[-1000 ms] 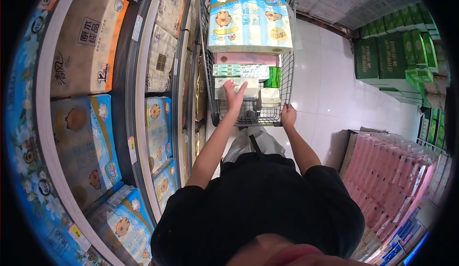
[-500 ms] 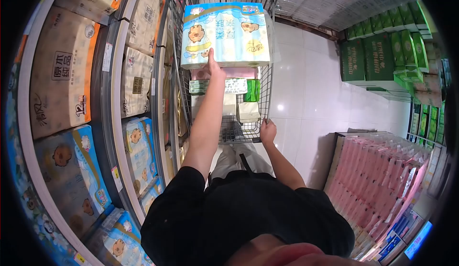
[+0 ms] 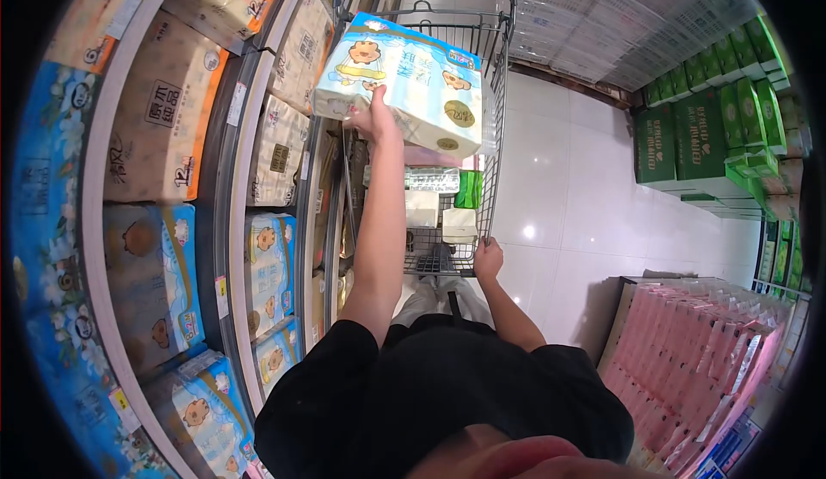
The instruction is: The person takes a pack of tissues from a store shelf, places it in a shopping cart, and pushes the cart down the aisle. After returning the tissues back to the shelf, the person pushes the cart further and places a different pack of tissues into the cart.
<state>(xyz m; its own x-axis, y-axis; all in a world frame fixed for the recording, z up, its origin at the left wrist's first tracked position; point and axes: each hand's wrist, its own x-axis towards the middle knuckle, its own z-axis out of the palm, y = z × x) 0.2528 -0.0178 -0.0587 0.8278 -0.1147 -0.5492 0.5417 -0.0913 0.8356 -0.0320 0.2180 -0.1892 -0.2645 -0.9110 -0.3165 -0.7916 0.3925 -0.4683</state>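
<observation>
My left hand (image 3: pixel 376 122) grips the near side of a blue-and-white tissue pack (image 3: pixel 417 83), thumb on top and the other fingers hidden underneath. The pack, printed with cartoon animals, slants over the far part of a wire shopping cart (image 3: pixel 493 178), its left end reaching past the cart's side toward the shelves. My right hand (image 3: pixel 489 258) is closed around the cart's near right rim. Inside the cart lie a green pack (image 3: pixel 469 191), a patterned white pack (image 3: pixel 433 179), a cream pack (image 3: pixel 422 210) and a smaller cream pack (image 3: pixel 459 225). Something pink shows partly beneath the tissue pack.
Shelves on the left hold brown tissue packs (image 3: pixel 163 109) and more blue cartoon packs (image 3: pixel 155 281). To the right, green boxes (image 3: pixel 697 139) are stacked beyond the white tiled floor (image 3: pixel 551 160). Pink packs (image 3: pixel 688 350) fill a low display at the near right.
The tissue pack has turned clockwise and tilted, its left end shifting toward the shelves, with my left hand still on it. More of the cart's far end shows. My right hand keeps its hold.
</observation>
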